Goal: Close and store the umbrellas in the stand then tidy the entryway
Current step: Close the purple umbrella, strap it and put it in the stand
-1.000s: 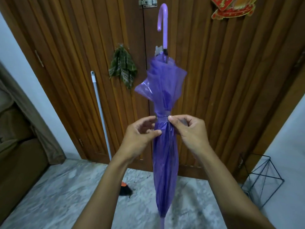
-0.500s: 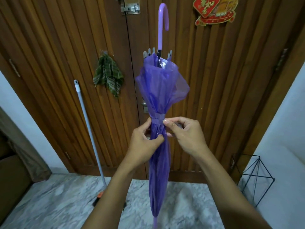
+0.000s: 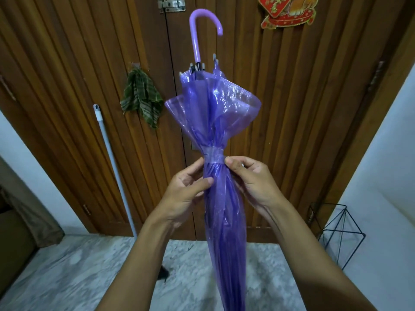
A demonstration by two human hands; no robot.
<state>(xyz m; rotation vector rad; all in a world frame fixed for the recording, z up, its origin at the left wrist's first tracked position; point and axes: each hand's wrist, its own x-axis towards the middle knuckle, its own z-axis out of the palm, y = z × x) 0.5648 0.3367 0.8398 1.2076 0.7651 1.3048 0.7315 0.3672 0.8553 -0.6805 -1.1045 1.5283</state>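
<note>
A folded purple see-through umbrella (image 3: 224, 225) stands upright in front of me, hooked handle (image 3: 197, 30) at the top, tip out of view below. A strap (image 3: 213, 155) is wound around its canopy. My left hand (image 3: 186, 194) grips the canopy just below the strap from the left. My right hand (image 3: 253, 182) holds the strap's right side with thumb and fingers. The black wire umbrella stand (image 3: 336, 234) sits on the floor at the right, against the white wall, with nothing visible inside.
A closed wooden double door (image 3: 280, 131) fills the background. A white broom handle (image 3: 112, 167) leans on it at left, a green checked cloth (image 3: 141, 97) hangs on it, and a red decoration (image 3: 287, 10) is near the top. A brown sofa (image 3: 13, 243) is at far left. Marble floor (image 3: 78, 277) lies below.
The umbrella has turned so its hooked handle now shows sideways, and it has shifted to the right in view. Both hands stay at the strap, fingers slightly rearranged.
</note>
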